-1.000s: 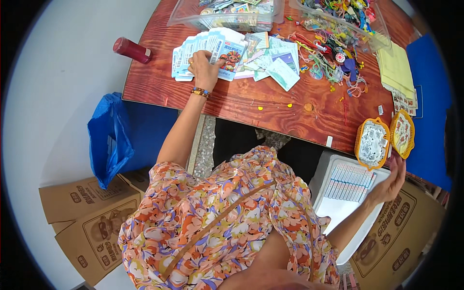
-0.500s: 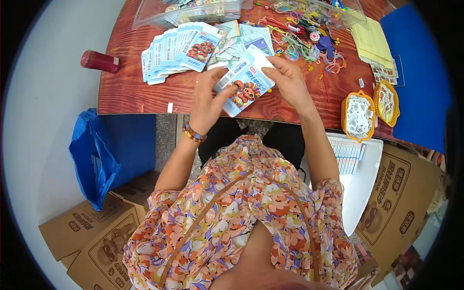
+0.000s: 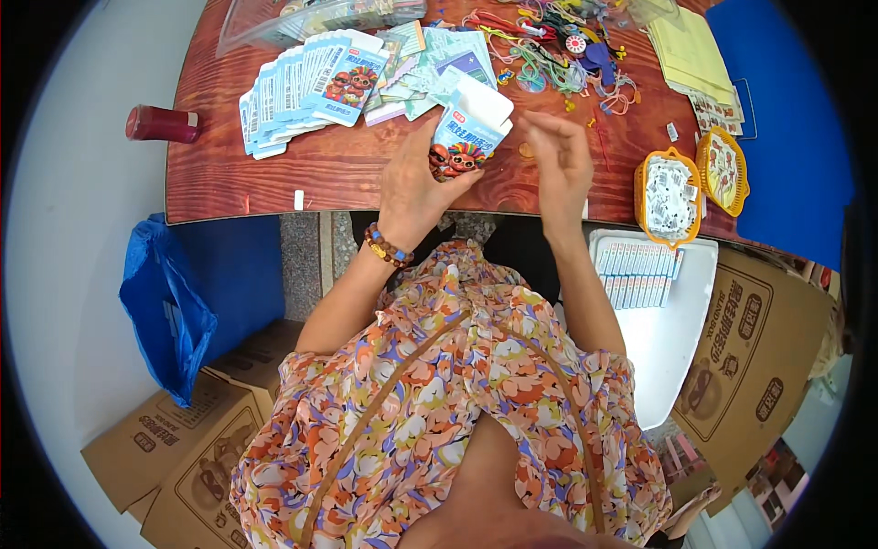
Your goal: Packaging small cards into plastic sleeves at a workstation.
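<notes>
A small blue-and-white cardboard box (image 3: 457, 154) with cartoon figures printed on it is gripped between the thumb and fingers of my left hand (image 3: 410, 188). Its white top flap stands up, and the box looks unfolded rather than flat. To its right, my right hand (image 3: 564, 174) is apart from the box, fingers stretched out and slightly blurred, with nothing visible in them. Beyond my left hand lies a fanned stack of flat blue-and-white boxes (image 3: 288, 87). Patterned paper cards (image 3: 457, 57) are spread beside that stack.
Colourful cords and small trinkets (image 3: 572, 55) lie at the far right of the wooden table (image 3: 338, 174). Two yellow baskets (image 3: 672, 240) stand at its right edge, near yellow sheets (image 3: 681, 59). A dark red bottle (image 3: 163, 124) lies left. A white tray (image 3: 663, 357) holds rows of small boxes.
My right hand has let go of the box and moved slightly away to the right. The box, flat before, now looks opened out in my left hand. The whole view has shifted a little.
</notes>
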`<state>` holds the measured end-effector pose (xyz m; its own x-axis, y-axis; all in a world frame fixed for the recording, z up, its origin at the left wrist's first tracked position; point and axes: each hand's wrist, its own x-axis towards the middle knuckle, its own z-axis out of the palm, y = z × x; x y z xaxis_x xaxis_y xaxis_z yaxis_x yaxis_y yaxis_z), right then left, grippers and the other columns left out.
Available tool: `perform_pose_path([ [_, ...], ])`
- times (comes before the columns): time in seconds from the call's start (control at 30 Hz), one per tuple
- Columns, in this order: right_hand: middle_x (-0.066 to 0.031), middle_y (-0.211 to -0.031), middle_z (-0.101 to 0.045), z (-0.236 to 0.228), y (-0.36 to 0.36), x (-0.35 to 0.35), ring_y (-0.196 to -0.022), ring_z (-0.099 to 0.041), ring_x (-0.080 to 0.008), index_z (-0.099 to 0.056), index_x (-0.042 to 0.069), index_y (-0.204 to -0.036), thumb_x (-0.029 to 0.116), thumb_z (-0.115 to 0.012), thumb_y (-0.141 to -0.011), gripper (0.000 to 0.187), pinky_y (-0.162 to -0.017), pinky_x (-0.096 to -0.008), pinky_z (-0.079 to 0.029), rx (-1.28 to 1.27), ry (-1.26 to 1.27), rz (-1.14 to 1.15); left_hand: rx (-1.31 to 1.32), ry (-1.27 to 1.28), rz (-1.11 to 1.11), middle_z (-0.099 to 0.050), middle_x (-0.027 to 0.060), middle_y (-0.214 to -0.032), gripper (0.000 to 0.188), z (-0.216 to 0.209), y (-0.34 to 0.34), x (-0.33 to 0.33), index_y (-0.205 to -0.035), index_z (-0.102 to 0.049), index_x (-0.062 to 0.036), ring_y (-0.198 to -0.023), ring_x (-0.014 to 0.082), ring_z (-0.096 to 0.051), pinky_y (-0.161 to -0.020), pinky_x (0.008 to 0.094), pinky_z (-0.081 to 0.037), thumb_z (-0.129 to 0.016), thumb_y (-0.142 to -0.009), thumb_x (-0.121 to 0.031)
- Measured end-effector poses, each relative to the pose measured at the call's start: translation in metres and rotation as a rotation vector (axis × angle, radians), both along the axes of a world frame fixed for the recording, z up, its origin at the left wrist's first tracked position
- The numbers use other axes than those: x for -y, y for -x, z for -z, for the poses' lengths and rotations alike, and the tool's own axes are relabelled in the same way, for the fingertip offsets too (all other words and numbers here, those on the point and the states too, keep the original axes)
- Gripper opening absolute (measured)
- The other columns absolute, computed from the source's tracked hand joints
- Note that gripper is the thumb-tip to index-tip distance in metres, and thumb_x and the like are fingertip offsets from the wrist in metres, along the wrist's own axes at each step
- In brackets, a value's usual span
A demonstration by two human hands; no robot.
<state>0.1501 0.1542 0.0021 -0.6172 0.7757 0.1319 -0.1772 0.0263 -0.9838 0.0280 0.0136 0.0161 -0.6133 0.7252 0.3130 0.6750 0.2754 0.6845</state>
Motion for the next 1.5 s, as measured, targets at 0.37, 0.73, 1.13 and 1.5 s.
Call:
perform_pose_path([
  [0.37,-0.0078,-0.119,-0.06,0.019,-0.004,0.012,-0.106,-0.061,-0.0124,-0.058,-0.004,-0.127,-0.005,-0.059,-0.095,0.032,-0.09,-0.0261,-0.05,-0.106,0.004,-0.111,0.714,-0.119,0.023,-0.072,0.0097,-0.093,0.041,0.01,-0.013,-0.003,-0.118,-0.066,-0.0008,-0.08,0.0147,-0.069,-0.073,0.0302,-0.054,-0.078,-0.081,-0.014],
  [0.73,-0.0057,-0.11,-0.061,0.005,-0.017,-0.02,-0.107,-0.059,-0.0146,-0.068,-0.001,-0.117,0.003,-0.065,-0.092,0.025,-0.092,-0.028,-0.048,0.007,-0.049,-0.399,0.766,-0.073,0.247,-0.071,0.0095,-0.102,0.054,-0.01,-0.006,0.016,-0.139,-0.049,-0.004,-0.084,0.0129,-0.068,-0.073,0.029,-0.054,-0.069,-0.089,-0.007],
  [1.13,-0.0065,-0.113,-0.063,-0.009,-0.029,-0.014,-0.103,-0.061,-0.0156,-0.067,-0.002,-0.113,0.007,-0.064,-0.094,0.022,-0.09,-0.0275,-0.048,0.079,-0.055,-0.472,0.816,-0.116,0.42,-0.066,0.0082,-0.103,0.057,-0.002,-0.005,0.017,-0.137,-0.046,-0.0091,-0.088,0.0125,-0.066,-0.074,0.0291,-0.055,-0.071,-0.087,-0.001],
  [1.5,-0.002,-0.092,-0.068,-0.046,-0.028,-0.007,-0.086,-0.06,-0.005,-0.065,0.0,-0.096,0.012,-0.063,-0.098,0.013,-0.076,-0.0211,-0.048,0.112,0.018,-0.303,0.81,-0.095,0.393,-0.065,0.0071,-0.11,0.056,-0.016,-0.024,0.021,-0.137,-0.045,-0.0104,-0.09,0.0125,-0.065,-0.077,0.0296,-0.055,-0.071,-0.087,-0.002],
])
